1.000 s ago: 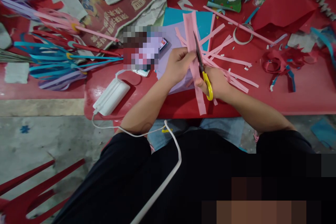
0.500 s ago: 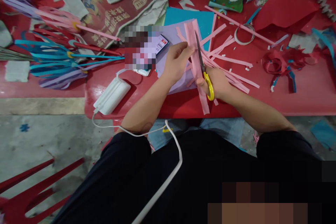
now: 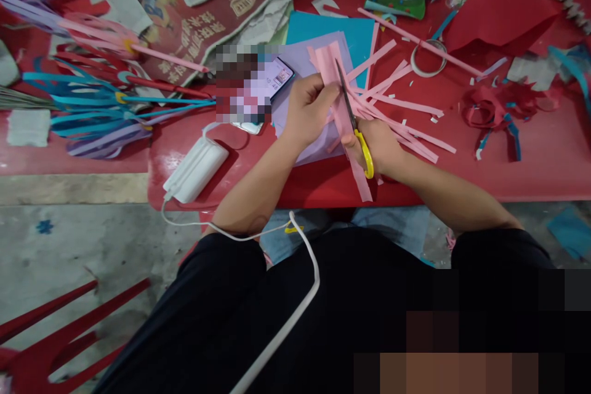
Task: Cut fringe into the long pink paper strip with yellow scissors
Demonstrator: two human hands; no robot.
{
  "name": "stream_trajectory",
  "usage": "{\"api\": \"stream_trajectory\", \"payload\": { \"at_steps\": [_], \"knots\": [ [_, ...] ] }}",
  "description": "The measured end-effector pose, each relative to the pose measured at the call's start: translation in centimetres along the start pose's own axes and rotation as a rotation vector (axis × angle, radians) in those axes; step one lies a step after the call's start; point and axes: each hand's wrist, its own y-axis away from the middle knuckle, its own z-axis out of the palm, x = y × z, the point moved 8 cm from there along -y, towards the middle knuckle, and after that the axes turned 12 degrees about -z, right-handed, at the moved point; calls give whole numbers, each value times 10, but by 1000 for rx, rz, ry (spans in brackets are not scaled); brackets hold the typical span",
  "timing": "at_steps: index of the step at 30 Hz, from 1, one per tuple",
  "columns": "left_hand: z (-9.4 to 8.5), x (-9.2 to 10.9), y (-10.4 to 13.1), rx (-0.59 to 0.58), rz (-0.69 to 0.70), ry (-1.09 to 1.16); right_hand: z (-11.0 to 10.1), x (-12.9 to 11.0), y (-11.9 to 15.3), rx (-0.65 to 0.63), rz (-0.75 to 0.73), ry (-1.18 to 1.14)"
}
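A long pink paper strip [image 3: 354, 163] is pinched between the thumb and fingers of my left hand [image 3: 308, 104]. My right hand [image 3: 376, 143] grips yellow-handled scissors [image 3: 365, 154], thumb in one loop. Their dark blades [image 3: 345, 95] point away from me and lie along the right side of the pink paper, close to my left thumb. Cut pink strips [image 3: 406, 132] fan out on the table to the right of the blades. Below my left hand lies a purple paper sheet [image 3: 307, 151], partly over a blue sheet [image 3: 330, 24].
On the red table [image 3: 508, 178], a phone [image 3: 279, 77] and a white power bank [image 3: 196, 169] with a cable lie to the left. Blue paper-strip bundles [image 3: 87, 98] and newspaper [image 3: 194, 31] are farther left. A tape roll [image 3: 428, 60] and red scraps [image 3: 489, 108] are right.
The top of the pink strip has tilted left, and the narrow piece at its right edge has dropped away from it. The scissors have shifted slightly left and down. Both hands keep their grips.
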Motion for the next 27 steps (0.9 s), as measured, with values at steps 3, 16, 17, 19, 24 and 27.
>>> {"api": "stream_trajectory", "payload": {
  "at_steps": [3,16,17,19,24,27],
  "knots": [
    [-1,-2,-2,0,6,21,0,3,-2,-1,27,36],
    [7,1,-3,-80,7,85,3,-2,0,-16,-63,-52],
    [8,0,-2,-92,-14,75,4,-2,1,-17,-83,-63],
    [9,-2,-1,-107,-64,54,4,-1,2,-9,-121,-79],
    [12,-7,5,-131,-141,45,2,5,2,26,-108,-35],
    [14,-10,8,-149,-170,46,0,7,2,25,-62,-25]
  ]
}}
